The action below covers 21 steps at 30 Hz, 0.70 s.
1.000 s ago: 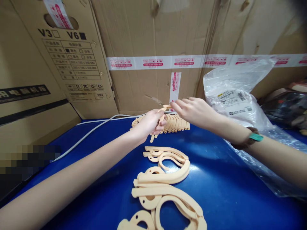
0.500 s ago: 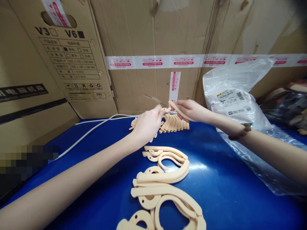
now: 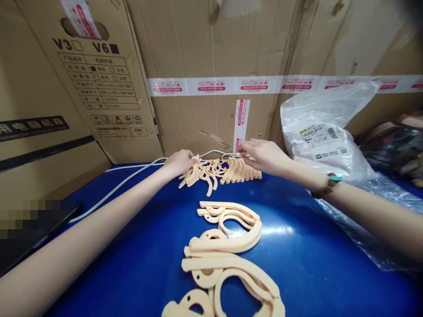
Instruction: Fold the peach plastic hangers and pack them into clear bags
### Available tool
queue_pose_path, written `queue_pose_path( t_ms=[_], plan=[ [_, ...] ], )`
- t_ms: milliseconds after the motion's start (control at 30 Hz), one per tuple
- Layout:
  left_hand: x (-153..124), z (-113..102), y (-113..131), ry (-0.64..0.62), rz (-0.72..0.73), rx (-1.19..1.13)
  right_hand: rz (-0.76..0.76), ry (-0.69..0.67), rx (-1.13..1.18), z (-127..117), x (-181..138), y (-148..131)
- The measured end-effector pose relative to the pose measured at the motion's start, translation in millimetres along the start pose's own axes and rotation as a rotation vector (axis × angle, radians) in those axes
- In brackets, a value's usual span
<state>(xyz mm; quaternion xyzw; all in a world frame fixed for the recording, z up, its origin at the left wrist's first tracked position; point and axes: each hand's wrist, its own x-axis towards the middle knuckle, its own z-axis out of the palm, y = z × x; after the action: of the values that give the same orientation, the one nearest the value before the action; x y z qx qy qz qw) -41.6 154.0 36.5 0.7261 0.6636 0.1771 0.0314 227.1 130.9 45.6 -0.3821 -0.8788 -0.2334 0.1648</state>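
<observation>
My left hand [image 3: 180,163] is at the left side of a loose pile of beige curved hanger parts [image 3: 211,169], its fingertips pinched at a piece on the pile's upper edge. My right hand [image 3: 264,156] is over a row of beige curved hanger arms [image 3: 236,171] lying side by side, just right of the pile. Its fingers are bent together, and a thin beige edge shows by them; the rest of that piece is hidden. Nearer to me lie folded beige hangers [image 3: 228,264] with round hooks, lined up one below another on the blue tabletop [image 3: 132,264].
Cardboard boxes [image 3: 198,119] stand along the back and the left. A white cable [image 3: 122,187] runs behind the parts and down the left side. A clear plastic bag [image 3: 317,136] with a label lies at the right. A dark flat object [image 3: 42,229] sits at the left edge.
My left hand has moved left and away from my right hand, down to the loose pile. The curved arm that stood out from my right hand no longer shows clearly; that hand has turned palm down.
</observation>
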Motion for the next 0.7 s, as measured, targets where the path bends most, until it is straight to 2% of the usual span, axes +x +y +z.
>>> queue_pose_path(
  t_ms=[100,200,333,467,567,700],
  plan=[
    [-2,2,-4,-0.010,0.010,0.040,-0.095,-0.076,-0.095,8,-2,-3],
    [-8,5,0,0.025,0.076,0.073,-0.153,-0.098,-0.137,14,-4,-4],
    [-18,8,17,0.040,0.270,0.099,-0.149,-0.145,-0.118,17,-6,-4],
    [-30,16,35,-0.080,0.508,0.080,-0.119,-0.217,-0.082,19,-6,-4],
    [-36,22,39,-0.126,0.638,0.066,-0.129,-0.235,-0.069,21,-7,-4],
    [-37,29,37,-0.106,0.724,0.061,-0.125,-0.240,-0.051,21,-7,-6]
  ],
)
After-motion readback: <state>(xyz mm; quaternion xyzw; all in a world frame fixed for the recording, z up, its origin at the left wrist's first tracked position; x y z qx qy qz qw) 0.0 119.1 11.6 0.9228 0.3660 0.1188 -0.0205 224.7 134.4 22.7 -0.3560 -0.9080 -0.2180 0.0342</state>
